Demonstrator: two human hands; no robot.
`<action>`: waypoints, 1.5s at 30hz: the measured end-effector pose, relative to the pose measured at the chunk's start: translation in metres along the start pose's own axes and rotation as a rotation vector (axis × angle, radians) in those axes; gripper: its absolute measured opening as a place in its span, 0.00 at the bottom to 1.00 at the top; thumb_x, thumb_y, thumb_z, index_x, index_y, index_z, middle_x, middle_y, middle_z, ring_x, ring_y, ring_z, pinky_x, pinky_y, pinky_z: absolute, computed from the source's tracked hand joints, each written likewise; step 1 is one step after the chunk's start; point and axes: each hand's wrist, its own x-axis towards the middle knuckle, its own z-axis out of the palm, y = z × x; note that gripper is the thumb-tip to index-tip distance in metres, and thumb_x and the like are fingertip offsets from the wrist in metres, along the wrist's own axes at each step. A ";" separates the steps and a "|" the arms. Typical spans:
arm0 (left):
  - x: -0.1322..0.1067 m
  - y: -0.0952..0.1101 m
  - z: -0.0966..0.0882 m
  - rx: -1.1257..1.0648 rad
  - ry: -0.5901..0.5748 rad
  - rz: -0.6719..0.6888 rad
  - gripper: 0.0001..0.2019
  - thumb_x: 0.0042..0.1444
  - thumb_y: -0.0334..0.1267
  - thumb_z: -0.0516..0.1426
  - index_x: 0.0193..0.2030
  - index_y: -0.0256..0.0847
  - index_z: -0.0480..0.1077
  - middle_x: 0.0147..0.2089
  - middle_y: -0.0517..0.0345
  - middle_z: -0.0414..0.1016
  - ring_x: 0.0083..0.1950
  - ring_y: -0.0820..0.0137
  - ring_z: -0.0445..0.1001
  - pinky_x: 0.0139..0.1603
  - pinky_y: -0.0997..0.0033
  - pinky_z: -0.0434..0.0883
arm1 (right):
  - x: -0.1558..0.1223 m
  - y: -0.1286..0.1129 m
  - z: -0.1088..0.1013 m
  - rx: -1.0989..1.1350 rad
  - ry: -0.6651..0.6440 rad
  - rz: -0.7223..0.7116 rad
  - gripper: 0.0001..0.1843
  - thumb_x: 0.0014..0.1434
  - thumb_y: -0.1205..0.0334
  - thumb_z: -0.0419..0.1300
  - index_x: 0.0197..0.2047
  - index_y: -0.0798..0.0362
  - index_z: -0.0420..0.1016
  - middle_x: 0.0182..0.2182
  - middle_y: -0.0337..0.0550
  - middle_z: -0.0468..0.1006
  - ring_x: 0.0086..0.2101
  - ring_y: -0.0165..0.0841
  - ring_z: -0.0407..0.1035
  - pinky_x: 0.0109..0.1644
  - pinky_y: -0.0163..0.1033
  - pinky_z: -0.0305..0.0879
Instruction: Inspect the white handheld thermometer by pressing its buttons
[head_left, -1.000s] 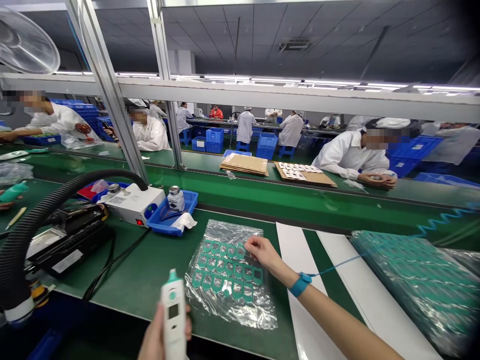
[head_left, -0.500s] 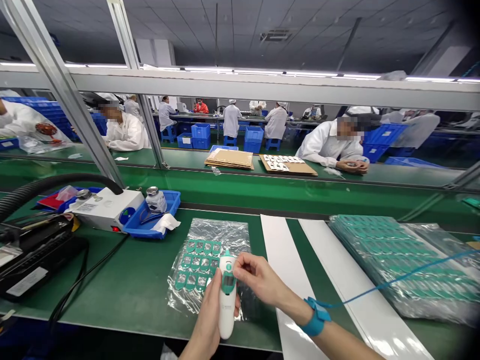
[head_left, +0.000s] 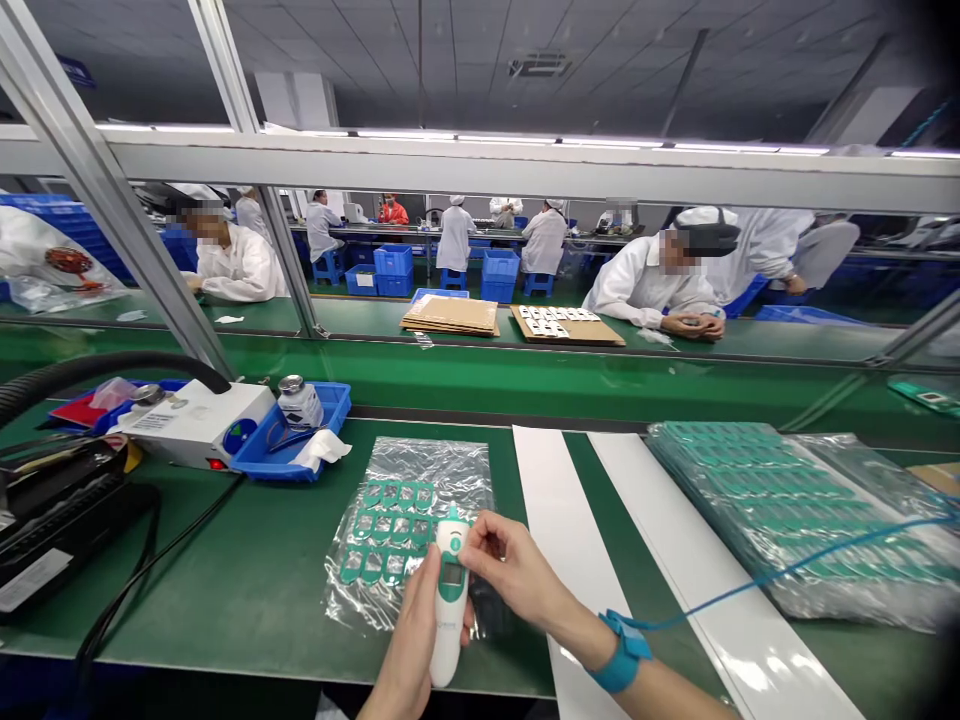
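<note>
My left hand (head_left: 411, 640) is wrapped round a white handheld thermometer (head_left: 447, 600) with a teal face and tip, held upright over the near table edge. My right hand (head_left: 508, 572) has its fingers pinched at the teal face near the thermometer's top; whether a small teal piece sits between them I cannot make out. A blue strap (head_left: 619, 650) with a coiled cord circles my right wrist. Just behind the hands lies a clear plastic bag (head_left: 420, 480) carrying a sheet of teal frame-shaped pieces (head_left: 382, 525).
A blue tray (head_left: 259, 462) with a small bottle (head_left: 299, 402) and a white box (head_left: 196, 425) stand at the left, beside a black machine (head_left: 52, 505) and hose. White strips (head_left: 551, 500) and a bagged stack of teal sheets (head_left: 757, 500) lie right. Workers in white sit beyond the conveyor.
My right hand left the teal sheet and came to the thermometer's face. My left hand raised the thermometer over the bag. The view shifted left to right.
</note>
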 end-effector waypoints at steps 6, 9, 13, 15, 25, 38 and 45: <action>-0.003 -0.002 -0.001 0.021 -0.010 -0.057 0.25 0.52 0.61 0.54 0.36 0.36 0.67 0.21 0.57 0.73 0.20 0.71 0.66 0.21 0.72 0.63 | -0.010 0.008 0.001 0.360 -0.049 0.013 0.29 0.45 0.54 0.71 0.45 0.49 0.61 0.37 0.39 0.70 0.36 0.33 0.66 0.40 0.38 0.60; -0.004 -0.007 -0.001 0.055 -0.030 -0.080 0.25 0.52 0.61 0.54 0.33 0.36 0.67 0.18 0.58 0.71 0.18 0.72 0.64 0.20 0.73 0.62 | -0.019 0.010 0.002 0.414 -0.083 -0.014 0.29 0.50 0.54 0.69 0.49 0.48 0.60 0.36 0.37 0.69 0.35 0.31 0.65 0.40 0.38 0.59; -0.002 -0.019 0.001 0.130 -0.029 -0.095 0.27 0.50 0.63 0.54 0.30 0.36 0.68 0.15 0.59 0.68 0.16 0.74 0.62 0.20 0.75 0.60 | -0.030 0.021 0.003 0.332 0.000 -0.055 0.25 0.53 0.52 0.67 0.48 0.49 0.61 0.36 0.38 0.69 0.36 0.32 0.65 0.41 0.39 0.59; 0.001 -0.025 0.004 0.159 -0.032 -0.092 0.28 0.48 0.65 0.54 0.30 0.37 0.68 0.14 0.59 0.68 0.15 0.73 0.63 0.19 0.75 0.59 | -0.036 0.027 0.002 0.304 0.043 -0.058 0.22 0.55 0.51 0.65 0.47 0.49 0.61 0.36 0.39 0.70 0.36 0.32 0.65 0.41 0.39 0.60; 0.023 -0.041 0.057 -0.012 -0.217 -0.078 0.25 0.49 0.61 0.58 0.33 0.35 0.72 0.27 0.52 0.77 0.29 0.65 0.75 0.36 0.66 0.73 | -0.025 0.052 -0.138 -0.382 0.332 -0.054 0.09 0.59 0.59 0.56 0.41 0.52 0.71 0.38 0.46 0.76 0.38 0.37 0.70 0.43 0.43 0.65; 0.046 -0.048 0.085 -0.093 -0.173 -0.226 0.19 0.60 0.44 0.55 0.53 0.32 0.63 0.50 0.40 0.77 0.52 0.58 0.75 0.59 0.61 0.69 | 0.039 0.091 -0.224 -0.706 0.335 -0.109 0.12 0.53 0.65 0.58 0.40 0.51 0.78 0.39 0.46 0.73 0.41 0.40 0.66 0.48 0.47 0.62; 0.055 -0.061 0.082 -0.094 -0.185 -0.160 0.20 0.56 0.49 0.58 0.45 0.33 0.71 0.47 0.41 0.78 0.51 0.56 0.76 0.57 0.59 0.70 | 0.053 0.099 -0.232 -0.758 0.335 -0.097 0.12 0.53 0.66 0.58 0.41 0.52 0.77 0.40 0.47 0.73 0.42 0.41 0.66 0.49 0.47 0.61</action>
